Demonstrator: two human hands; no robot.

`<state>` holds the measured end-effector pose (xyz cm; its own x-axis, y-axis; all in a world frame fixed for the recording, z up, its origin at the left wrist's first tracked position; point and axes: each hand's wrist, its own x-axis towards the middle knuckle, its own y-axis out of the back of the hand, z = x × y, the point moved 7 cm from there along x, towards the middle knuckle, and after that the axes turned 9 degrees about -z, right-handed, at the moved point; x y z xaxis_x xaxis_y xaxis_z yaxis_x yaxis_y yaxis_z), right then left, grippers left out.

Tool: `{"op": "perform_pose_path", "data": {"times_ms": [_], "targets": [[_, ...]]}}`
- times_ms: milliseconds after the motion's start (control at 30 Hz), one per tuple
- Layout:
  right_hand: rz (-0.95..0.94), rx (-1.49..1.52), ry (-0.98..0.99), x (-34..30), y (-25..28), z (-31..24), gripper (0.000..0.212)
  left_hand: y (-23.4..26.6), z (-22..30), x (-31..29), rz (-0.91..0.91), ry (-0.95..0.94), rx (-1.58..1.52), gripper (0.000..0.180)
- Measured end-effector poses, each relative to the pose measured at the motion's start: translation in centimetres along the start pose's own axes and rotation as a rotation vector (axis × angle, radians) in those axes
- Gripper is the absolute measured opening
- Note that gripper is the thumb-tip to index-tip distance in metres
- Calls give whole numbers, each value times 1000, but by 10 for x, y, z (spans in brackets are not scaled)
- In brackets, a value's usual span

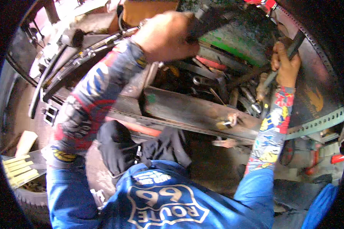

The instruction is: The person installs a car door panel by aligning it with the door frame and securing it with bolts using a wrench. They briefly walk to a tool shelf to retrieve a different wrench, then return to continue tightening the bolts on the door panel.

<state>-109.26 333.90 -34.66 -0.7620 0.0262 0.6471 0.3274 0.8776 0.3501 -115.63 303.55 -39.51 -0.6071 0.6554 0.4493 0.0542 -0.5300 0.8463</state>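
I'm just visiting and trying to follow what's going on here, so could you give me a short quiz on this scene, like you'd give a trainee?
1. True or false: the right hand grips a dark metal bar.
2. Multiple choice: what fills the metal tool tray between the two arms? A) wrenches and other hand tools B) folded towels C) fruit
3. Short answer: what does the left hand close on?

Key
1. True; its fingers wrap round the bar.
2. A; wrenches and similar steel tools lie piled in it.
3. A dark handle-like object; blur hides what sort it is.
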Motion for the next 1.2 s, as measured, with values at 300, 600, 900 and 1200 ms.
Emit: {"op": "perform_pose_path", "data": {"times_ms": [300,600,900,1200], "targets": [[90,-149,56,-9,-28,-2,23,6,-42,-32,249,-3,-1212,27],[155,-247,111,-11,-19,-1,43,75,-31,-57,88,-162,208,30],[23,-404,322,-5,-68,-57,41,34,-69,-108,-41,-24,96,35],[-289,-516,674,3,-188,-166,45,68,-124,-145,-103,319,347,43]]}}
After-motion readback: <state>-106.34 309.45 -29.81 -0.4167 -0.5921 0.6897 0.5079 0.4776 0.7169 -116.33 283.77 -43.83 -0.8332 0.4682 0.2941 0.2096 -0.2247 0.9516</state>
